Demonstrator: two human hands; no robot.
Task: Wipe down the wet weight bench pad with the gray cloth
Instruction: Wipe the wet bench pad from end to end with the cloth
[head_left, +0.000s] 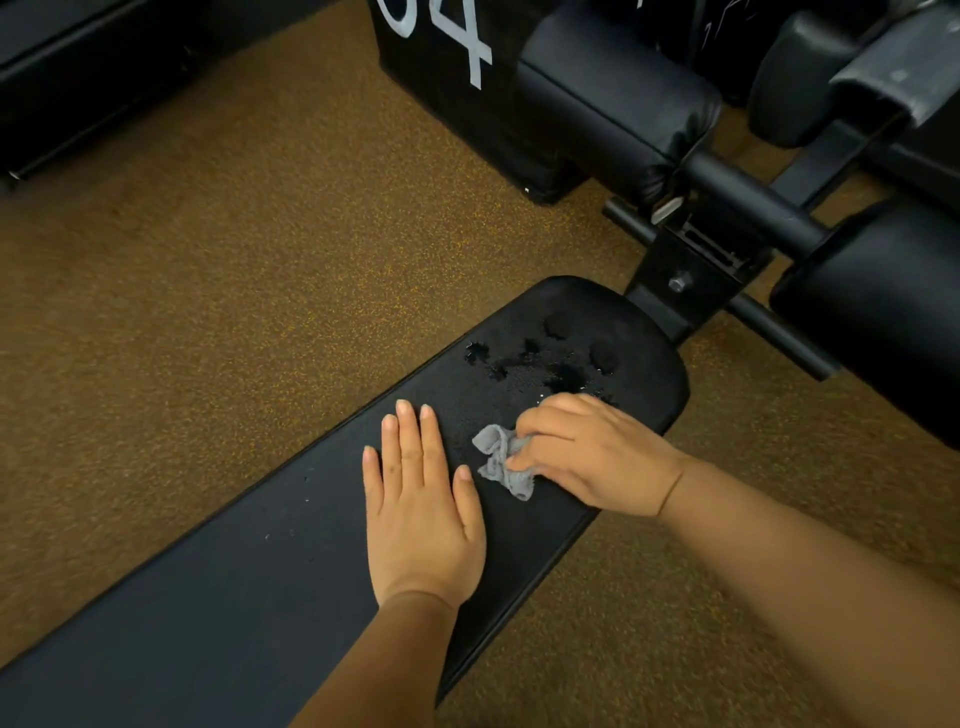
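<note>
A long black weight bench pad (270, 561) runs from the lower left to the upper right of the head view. Water drops and small puddles (545, 358) lie on its far end. My right hand (587, 452) is closed around a crumpled gray cloth (501, 460) and presses it on the pad just below the wet patch. My left hand (421, 504) rests flat on the pad beside the cloth, palm down with fingers apart, holding nothing.
The bench's black metal frame (680, 280) and padded leg rollers (878, 317) stand at the upper right. A black box with white numerals (467, 78) sits behind. Brown speckled rubber floor (208, 260) surrounds the bench. Another dark pad (78, 78) lies at the top left.
</note>
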